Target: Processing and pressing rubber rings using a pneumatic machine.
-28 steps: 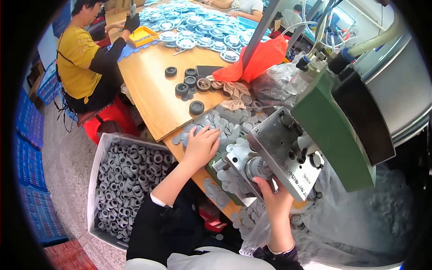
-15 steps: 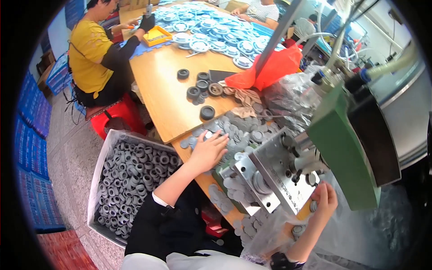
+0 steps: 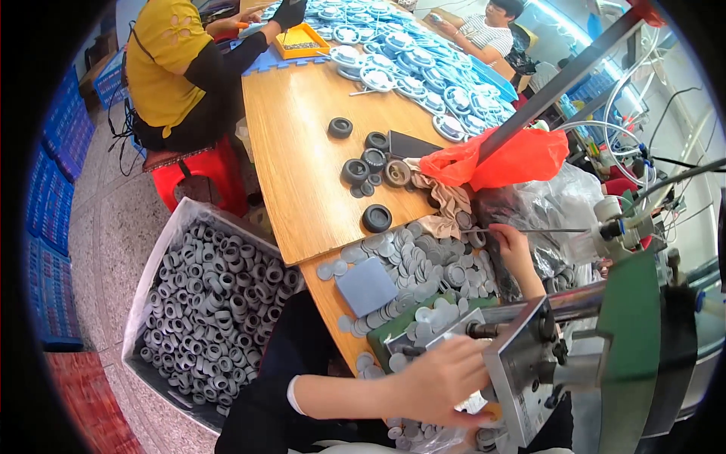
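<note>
The left hand [image 3: 446,378] lies at the near edge of the wooden table [image 3: 302,166], its fingers curled loosely and pressed against the metal block [image 3: 514,371] at the front of the green machine [image 3: 635,340]. Whether anything sits inside that curl cannot be told. The right hand [image 3: 510,246] reaches farther out, into a clear plastic bag [image 3: 560,204] of dark parts on the right. Its fingers are bent and narrow among the parts, and what they pinch, if anything, is hidden.

Between the two hands a heap of grey discs [image 3: 420,265] spreads loose over the table, with a flat grey square pad [image 3: 367,286] lying on its left edge. Farther off stand several black rubber wheels [image 3: 376,218], and beside them lies an orange plastic bag [image 3: 503,160].

On the floor to the left, a white box lined with plastic [image 3: 162,250] is filled nearly to the top with grey rubber rings [image 3: 212,303]. At the far end of the table a small yellow tray [image 3: 301,41] sits near another person in a yellow shirt [image 3: 162,60].
</note>
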The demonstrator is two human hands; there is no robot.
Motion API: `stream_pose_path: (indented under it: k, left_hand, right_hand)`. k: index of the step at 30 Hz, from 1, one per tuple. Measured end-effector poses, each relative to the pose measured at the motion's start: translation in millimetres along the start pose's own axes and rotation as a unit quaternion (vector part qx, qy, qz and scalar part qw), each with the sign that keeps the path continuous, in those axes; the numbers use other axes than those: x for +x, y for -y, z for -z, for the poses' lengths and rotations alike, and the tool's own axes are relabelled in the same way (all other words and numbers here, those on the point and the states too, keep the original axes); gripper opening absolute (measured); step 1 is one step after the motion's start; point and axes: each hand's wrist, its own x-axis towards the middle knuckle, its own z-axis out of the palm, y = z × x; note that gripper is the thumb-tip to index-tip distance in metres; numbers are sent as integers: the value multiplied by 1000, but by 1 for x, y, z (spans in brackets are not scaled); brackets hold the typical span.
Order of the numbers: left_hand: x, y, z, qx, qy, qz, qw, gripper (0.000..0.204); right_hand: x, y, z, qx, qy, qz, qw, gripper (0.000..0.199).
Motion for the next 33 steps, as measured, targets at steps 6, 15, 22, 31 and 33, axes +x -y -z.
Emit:
stream_pose_path:
  k: [6,15,22,31,33]
  left_hand:
    - [18,2,-28,-87,-2,29,996,50]
    - [15,-3,-23,-30,21,61,997,54]
    - [12,-8,-23,30,6,64,998,58]
    - [-14,-20,-14,135,-92,110,980,43]
    - [-50,-19,22,177,-156,129,963,40]
  right_hand:
    - [21,7,-37,-262,133,152,944,55]
    - [-5,48,-4,-214,131,102,963,64]
    - [-52,18,19,-119,49,183,975,63]
    - [-154,73,54,129,-51,-36,990,40]
    - [-180,74,48,205,-65,-76,974,38]
